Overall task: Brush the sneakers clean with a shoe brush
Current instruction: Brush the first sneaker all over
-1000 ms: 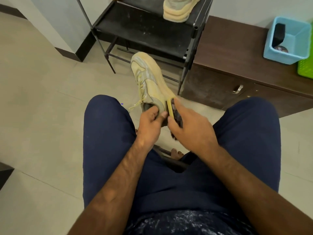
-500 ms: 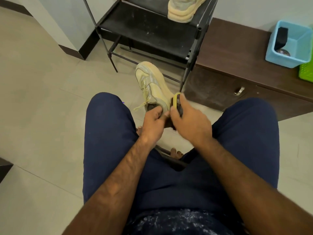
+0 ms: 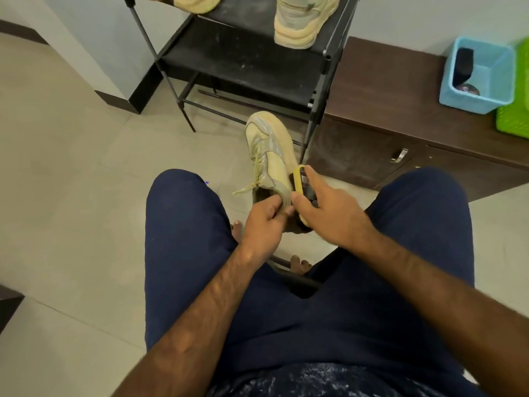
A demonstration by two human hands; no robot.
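L hand (image 3: 266,222) grips the pale yellow sneaker (image 3: 269,150) at the heel collar, thumb on top & fingers curled round the back edge. The shoe sits out in front betw. my knees, toe pointing away toward the black shoe rack (image 3: 243,70), a loose lace end hanging off its left side. R hand (image 3: 329,216) is wrapped on the yellow shoe brush (image 3: 300,179): thumb on the near side, one fingertip hooked over the far end, the rest of the fingers along its back. The brush is pressed against the right side of the sneaker, near the heel; bristles mostly hidden, can't tell how much of them touches. A 2nd sneaker (image 3: 303,21) stands on an upper rack shelf, w/ part of another one (image 3: 194,2) at the top edge. Right of the rack is a low brown cabinet (image 3: 386,90), w/ a blue basket (image 3: 475,96) & a green basket (image 3: 512,118) on top, side by side.
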